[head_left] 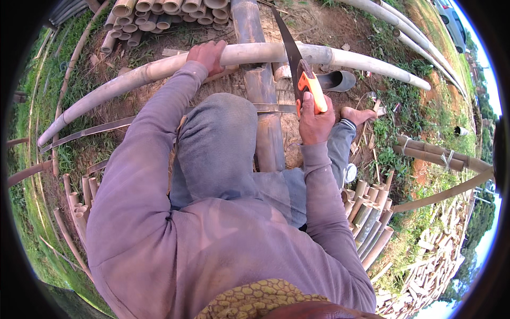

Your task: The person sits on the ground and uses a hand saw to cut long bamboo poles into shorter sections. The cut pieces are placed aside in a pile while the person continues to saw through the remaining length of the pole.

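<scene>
A long, pale bamboo pole (154, 70) lies crosswise in front of me, over a thicker, darker bamboo log (260, 80) that runs away from me. My left hand (208, 55) is wrapped over the pole, left of where the two cross. In my right hand (315, 120) is a handsaw (312, 85), gripped by its orange and white handle. The saw's dark blade points up and away, passing across the pole just right of the log. Whether its teeth touch the bamboo, I cannot tell.
Cut bamboo tubes (164, 10) are stacked at the far left. More upright pieces (369, 215) stand at my right, near a heap of split scraps (427, 266). A dark shoe (338, 81) lies beyond my bare foot (357, 115). Long poles (414, 40) stretch along the far right.
</scene>
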`<action>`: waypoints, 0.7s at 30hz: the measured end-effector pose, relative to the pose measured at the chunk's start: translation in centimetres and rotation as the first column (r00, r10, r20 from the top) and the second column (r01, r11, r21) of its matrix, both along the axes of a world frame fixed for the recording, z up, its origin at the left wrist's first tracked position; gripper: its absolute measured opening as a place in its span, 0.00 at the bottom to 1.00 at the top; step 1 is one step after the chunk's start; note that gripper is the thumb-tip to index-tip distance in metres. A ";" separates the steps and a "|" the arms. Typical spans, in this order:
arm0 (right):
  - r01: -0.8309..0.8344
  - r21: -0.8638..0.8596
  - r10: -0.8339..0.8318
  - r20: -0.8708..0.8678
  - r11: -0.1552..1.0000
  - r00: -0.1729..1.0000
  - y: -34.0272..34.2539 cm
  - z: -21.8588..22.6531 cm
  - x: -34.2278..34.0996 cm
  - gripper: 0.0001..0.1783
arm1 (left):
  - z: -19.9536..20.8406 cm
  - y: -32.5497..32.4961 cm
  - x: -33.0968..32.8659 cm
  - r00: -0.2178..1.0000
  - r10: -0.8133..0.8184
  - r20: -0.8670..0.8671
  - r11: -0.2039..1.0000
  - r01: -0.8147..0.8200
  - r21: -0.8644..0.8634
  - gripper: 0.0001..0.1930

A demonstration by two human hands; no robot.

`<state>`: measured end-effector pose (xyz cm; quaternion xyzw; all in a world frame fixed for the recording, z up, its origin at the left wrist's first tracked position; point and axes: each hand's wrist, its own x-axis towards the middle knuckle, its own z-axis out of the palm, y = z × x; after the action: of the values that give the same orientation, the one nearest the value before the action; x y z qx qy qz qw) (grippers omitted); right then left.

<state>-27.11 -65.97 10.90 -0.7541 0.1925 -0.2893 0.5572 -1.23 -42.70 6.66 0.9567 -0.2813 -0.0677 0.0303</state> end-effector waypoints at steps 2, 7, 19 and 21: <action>0.045 -0.041 -0.045 -0.005 0.998 0.999 0.5 -0.1 -1.3 0.10 | 0.0 -0.1 -0.2 1.000 -0.011 0.012 1.000 0.011 0.008 0.32; 0.069 0.010 -0.068 -0.081 0.998 0.994 3.0 0.8 -14.2 0.12 | -0.5 0.5 -0.5 1.000 -0.014 0.013 1.000 0.014 0.003 0.31; 0.067 -0.141 -0.057 0.072 0.988 0.996 -0.1 -0.9 3.9 0.10 | 0.5 -0.2 -0.3 1.000 -0.004 -0.020 1.000 0.004 -0.008 0.32; 0.075 -0.187 -0.068 0.043 0.979 0.997 0.6 -1.2 -1.4 0.10 | 0.4 0.0 0.2 1.000 -0.015 0.008 1.000 0.015 0.015 0.32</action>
<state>-28.49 -65.32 9.74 -0.7907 0.1809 -0.3398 0.4760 -1.07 -42.69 7.07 0.9550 -0.2883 -0.0660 0.0212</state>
